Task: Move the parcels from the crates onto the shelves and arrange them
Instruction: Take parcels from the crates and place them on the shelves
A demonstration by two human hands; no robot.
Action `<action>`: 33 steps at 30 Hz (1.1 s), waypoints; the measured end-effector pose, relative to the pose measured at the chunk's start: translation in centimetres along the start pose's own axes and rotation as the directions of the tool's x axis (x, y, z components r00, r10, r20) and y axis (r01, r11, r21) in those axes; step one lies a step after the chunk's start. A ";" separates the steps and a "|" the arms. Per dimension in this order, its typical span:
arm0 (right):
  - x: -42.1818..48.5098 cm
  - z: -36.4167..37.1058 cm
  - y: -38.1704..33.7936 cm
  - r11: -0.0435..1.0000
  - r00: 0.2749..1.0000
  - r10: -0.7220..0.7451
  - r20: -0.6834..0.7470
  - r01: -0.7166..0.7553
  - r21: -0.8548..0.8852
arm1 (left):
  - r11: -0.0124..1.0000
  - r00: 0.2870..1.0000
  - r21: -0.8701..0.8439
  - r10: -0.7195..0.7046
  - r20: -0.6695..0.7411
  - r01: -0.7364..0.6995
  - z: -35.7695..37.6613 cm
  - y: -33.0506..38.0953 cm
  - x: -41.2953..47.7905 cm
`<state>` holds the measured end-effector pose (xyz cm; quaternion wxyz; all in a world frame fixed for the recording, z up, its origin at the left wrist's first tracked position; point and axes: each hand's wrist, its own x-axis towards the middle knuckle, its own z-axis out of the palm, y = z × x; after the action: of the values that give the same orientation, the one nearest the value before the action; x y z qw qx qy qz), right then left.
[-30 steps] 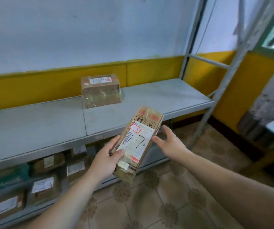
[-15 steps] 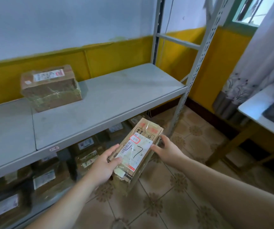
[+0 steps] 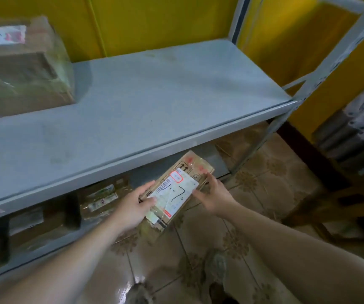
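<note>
You're holding the parcel (image 3: 177, 189) by its long edges, left hand (image 3: 132, 205) and right hand (image 3: 212, 194) grips both clamping it, label up, likely steering it under the upper shelf (image 3: 154, 102).

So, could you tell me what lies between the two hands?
A long labelled parcel, held by the left hand and right hand, in the head view.

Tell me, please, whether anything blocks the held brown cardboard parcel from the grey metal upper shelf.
Only the grey metal shelf's front lip, just above the brown cardboard parcel in the left hand and right hand; the plastic-wrapped brown box sits far left.
</note>
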<state>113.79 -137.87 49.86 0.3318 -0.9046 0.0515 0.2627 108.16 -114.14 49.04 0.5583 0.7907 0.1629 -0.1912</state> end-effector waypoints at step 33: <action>42.4 21.0 22.9 0.842 0.802 -0.534 -0.267 0.531 -0.089 | 0.416 0.932 0.902 0.268 -0.245 0.117 8.6 -22.0 35.2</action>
<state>134.73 -139.00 1.69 0.3771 -0.9120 -0.1591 0.0280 127.49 -113.61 11.34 0.0128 0.9924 0.0947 -0.0781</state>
